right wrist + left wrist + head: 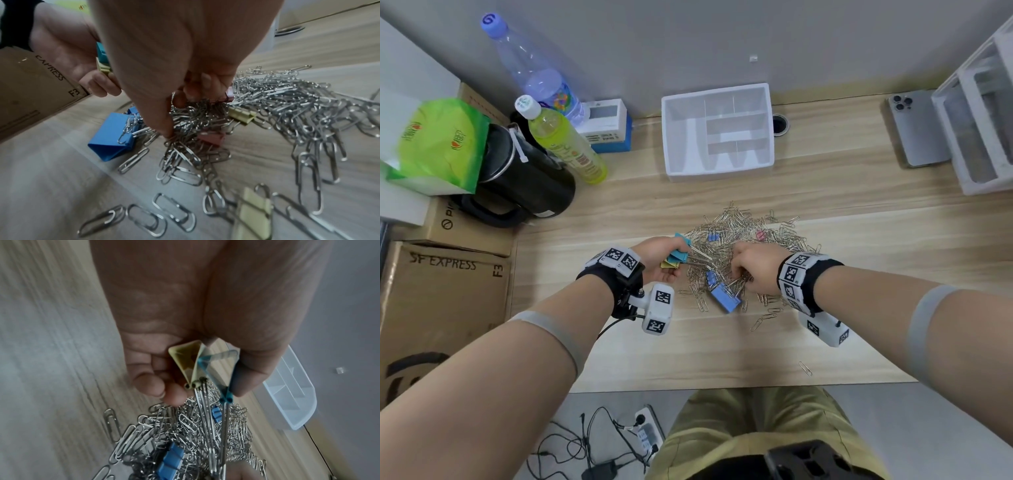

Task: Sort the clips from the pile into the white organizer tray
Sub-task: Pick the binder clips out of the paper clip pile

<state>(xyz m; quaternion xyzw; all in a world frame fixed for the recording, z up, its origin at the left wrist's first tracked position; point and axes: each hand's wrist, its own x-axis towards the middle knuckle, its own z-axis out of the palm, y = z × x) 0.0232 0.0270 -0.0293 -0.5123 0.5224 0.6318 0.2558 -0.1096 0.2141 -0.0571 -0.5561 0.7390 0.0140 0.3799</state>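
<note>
Gathering step: left hand [661, 259] grips teal and yellow binder clips [202, 365], right hand [755, 269] pinches silver paperclips [197, 116]; next, carry to the white compartmented plastic tray [717, 132] at the table's far edge

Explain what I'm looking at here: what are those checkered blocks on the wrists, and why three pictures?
No machine: a person works bare-handed. The checkered blocks are wrist-worn cameras with markers. One picture comes from a head camera looking down, the other two look along each hand. On the wooden desk lie a pile of paper clips, binder clips among them, and the white organizer tray. The left hand grips a teal binder clip and a yellow binder clip; the right hand pinches paper clips.
</note>
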